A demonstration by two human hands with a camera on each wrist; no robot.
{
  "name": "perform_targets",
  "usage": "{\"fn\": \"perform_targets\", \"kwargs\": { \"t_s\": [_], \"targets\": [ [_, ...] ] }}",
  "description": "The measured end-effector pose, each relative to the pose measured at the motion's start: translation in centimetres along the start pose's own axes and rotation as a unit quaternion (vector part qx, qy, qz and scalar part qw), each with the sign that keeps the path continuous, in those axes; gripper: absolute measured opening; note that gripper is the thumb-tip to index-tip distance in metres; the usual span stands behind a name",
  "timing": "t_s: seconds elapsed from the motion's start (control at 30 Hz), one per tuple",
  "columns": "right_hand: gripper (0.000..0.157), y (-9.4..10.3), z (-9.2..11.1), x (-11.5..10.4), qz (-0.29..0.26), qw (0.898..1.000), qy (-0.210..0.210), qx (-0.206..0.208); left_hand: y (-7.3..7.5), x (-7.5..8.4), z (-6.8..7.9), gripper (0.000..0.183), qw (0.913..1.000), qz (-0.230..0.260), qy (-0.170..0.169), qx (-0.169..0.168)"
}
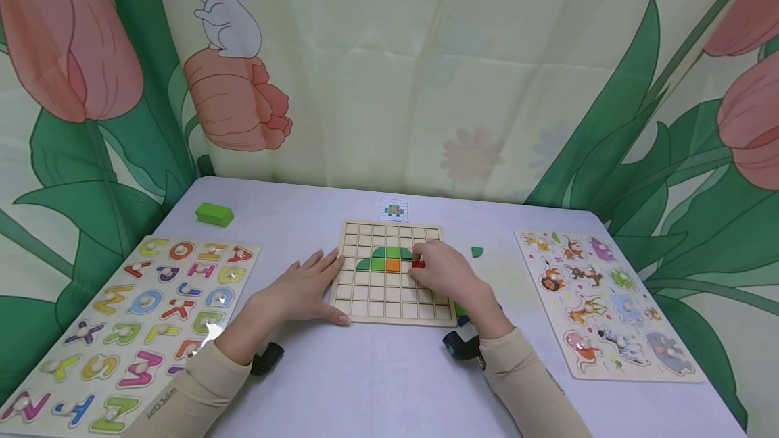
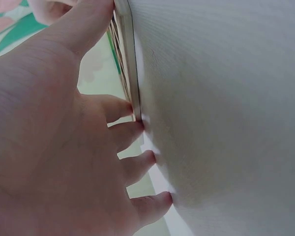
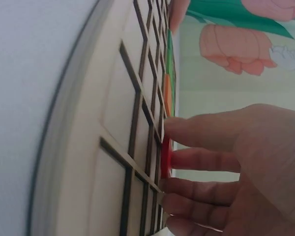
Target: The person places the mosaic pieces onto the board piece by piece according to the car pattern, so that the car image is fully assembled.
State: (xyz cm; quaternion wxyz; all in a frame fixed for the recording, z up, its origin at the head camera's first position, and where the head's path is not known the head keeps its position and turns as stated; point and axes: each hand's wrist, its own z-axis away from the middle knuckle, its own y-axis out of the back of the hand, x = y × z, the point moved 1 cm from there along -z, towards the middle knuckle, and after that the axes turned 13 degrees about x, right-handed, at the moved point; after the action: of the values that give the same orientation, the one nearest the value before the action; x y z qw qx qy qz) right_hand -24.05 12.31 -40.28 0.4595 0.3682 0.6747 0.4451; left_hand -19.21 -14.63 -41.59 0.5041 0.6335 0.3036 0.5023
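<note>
One white counter [image 1: 389,377] carries the wooden grid board [image 1: 376,293], my left hand [image 1: 304,289] resting with spread fingers at its 9 o'clock edge. My right hand [image 1: 447,270] has its fingers pinching, at 3 o'clock of the orange square [image 1: 393,265], the red piece [image 1: 418,264]. Seating that well, I judge, means steadying the board, squaring the piece up, then pressing evenly.

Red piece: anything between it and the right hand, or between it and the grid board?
Nothing visible. The right hand grips the red piece directly, and nothing shows between it and the grid board. The hand hides part of the board, so whether it's seated is unclear.
</note>
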Motion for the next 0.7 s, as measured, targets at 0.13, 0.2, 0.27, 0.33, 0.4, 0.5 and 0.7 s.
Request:
{"fn": "perform_targets", "kwargs": {
  "t_s": [0.13, 0.2, 0.27, 0.33, 0.4, 0.5, 0.7],
  "targets": [
    [0.011, -0.24, -0.02, -0.17, -0.004, 1.0, 0.005, 0.007, -0.06, -0.07, -0.01, 0.12, 1.0, -0.002, 0.0, -0.001],
    [0.012, -0.26, 0.04, -0.29, -0.009, 1.0, 0.013, 0.01, -0.1, -0.1, -0.04, 0.119, 1.0, -0.003, -0.001, 0.0],
    [0.015, -0.28, 0.1, -0.43, -0.015, 1.0, 0.025, 0.011, -0.11, -0.1, -0.06, 0.119, 1.0, -0.003, -0.001, 0.001],
    [0.019, -0.29, 0.16, -0.57, -0.021, 0.999, 0.035, 0.01, -0.11, -0.11, -0.06, 0.119, 1.0, -0.002, -0.001, 0.001],
    [0.022, -0.32, 0.2, -0.67, -0.023, 0.999, 0.04, 0.009, -0.09, -0.11, -0.05, 0.119, 1.0, -0.002, -0.002, 0.002],
    [0.022, -0.43, 0.17, -0.72, -0.027, 0.999, 0.042, 0.014, -0.06, -0.09, -0.02, 0.119, 1.0, -0.002, -0.002, 0.001],
    [0.02, -0.72, 0.18, -0.76, -0.056, 0.996, 0.059, 0.025, -0.03, -0.04, -0.03, 0.119, 1.0, -0.003, -0.001, 0.0]
  ]
}}
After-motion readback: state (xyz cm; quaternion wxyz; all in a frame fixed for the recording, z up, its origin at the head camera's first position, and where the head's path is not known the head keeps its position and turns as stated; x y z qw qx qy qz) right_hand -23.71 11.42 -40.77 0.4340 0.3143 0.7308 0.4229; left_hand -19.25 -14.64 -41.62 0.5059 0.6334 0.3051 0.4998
